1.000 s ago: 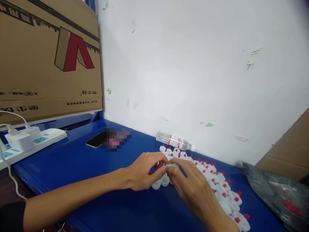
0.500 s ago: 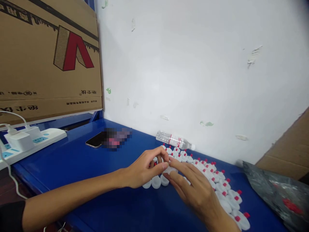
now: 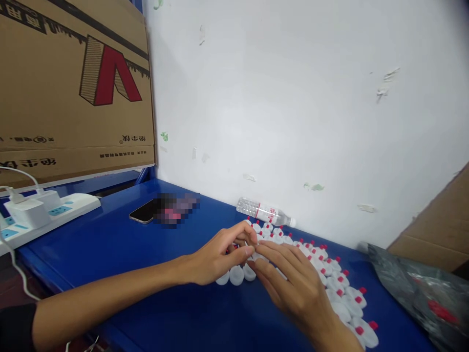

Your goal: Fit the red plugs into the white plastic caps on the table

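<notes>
Above the blue table, my left hand [image 3: 229, 252] is closed in a pinch, its thumb and forefinger at the left side of a small white bottle [image 3: 260, 255]. My right hand [image 3: 295, 278] grips the same bottle from the right with bent fingers. Much of that bottle is hidden by the fingers, and I cannot see whether it has a cap. Rows of white squeeze bottles with red caps [image 3: 340, 278] lie around and behind both hands. Two or three more white bottles [image 3: 236, 275] show just below the left hand.
A clear plastic water bottle [image 3: 266, 211] lies along the wall. Left on the blue table [image 3: 157, 313] are a phone [image 3: 142, 211] and a white power strip [image 3: 60, 212] with chargers. At the right sits a grey plastic bag [image 3: 414, 288] with red pieces. A large cardboard box [image 3: 73, 107] stands behind.
My right fingers have shifted slightly around the small bottle, and less of it shows now. My left hand stays nearly where it was. The view has moved a touch.
</notes>
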Available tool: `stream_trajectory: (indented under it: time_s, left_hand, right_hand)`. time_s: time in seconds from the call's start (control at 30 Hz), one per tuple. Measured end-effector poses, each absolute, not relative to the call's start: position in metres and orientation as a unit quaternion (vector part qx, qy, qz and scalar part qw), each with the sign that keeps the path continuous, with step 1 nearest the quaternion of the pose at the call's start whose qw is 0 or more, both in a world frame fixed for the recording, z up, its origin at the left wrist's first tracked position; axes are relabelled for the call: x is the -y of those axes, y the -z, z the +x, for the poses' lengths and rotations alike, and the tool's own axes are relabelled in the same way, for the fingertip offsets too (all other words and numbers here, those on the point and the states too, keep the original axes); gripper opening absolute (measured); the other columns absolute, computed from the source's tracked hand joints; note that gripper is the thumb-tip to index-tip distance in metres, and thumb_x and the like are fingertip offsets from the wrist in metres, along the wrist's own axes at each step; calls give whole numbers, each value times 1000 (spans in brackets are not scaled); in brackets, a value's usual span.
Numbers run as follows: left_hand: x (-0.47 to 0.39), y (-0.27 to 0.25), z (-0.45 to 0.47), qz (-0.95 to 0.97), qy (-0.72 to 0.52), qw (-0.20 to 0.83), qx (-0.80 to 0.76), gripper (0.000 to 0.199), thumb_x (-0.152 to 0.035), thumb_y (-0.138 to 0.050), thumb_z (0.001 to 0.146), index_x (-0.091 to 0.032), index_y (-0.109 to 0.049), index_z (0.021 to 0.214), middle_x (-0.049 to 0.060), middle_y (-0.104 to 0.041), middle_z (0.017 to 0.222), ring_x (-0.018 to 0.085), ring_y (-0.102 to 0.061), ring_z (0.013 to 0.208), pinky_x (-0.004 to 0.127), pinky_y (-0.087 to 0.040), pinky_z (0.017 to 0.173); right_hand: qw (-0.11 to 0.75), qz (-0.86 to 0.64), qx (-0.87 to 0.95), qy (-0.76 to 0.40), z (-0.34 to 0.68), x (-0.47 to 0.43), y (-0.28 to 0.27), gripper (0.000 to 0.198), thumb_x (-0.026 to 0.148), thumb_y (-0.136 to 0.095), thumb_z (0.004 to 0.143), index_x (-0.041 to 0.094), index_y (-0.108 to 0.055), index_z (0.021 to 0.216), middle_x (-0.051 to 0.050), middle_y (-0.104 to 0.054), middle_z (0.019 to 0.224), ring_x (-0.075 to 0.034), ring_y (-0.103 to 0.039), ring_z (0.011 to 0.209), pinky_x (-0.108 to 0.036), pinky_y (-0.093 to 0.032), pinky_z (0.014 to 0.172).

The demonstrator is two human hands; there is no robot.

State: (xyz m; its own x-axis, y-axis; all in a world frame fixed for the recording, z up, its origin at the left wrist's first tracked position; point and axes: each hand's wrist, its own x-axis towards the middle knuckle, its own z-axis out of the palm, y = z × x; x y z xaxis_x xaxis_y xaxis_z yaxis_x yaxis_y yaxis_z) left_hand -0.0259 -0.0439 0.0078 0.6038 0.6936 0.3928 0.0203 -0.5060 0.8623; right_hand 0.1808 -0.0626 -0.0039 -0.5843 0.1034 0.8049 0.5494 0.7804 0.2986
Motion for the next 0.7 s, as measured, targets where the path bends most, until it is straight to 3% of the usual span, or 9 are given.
stream_trajectory:
  time_s: [0.7]
  left_hand:
    - [41, -4, -26, 846, -370, 210, -321, 22, -36, -43, 105, -19, -53, 94, -3, -57, 71, 11, -49, 60, 24, -38, 58]
  right_hand:
    - [401, -234, 855, 232, 176, 64, 4, 23, 5, -53, 95, 19, -65, 108, -10, -72, 105, -20, -69, 95, -35, -53, 83]
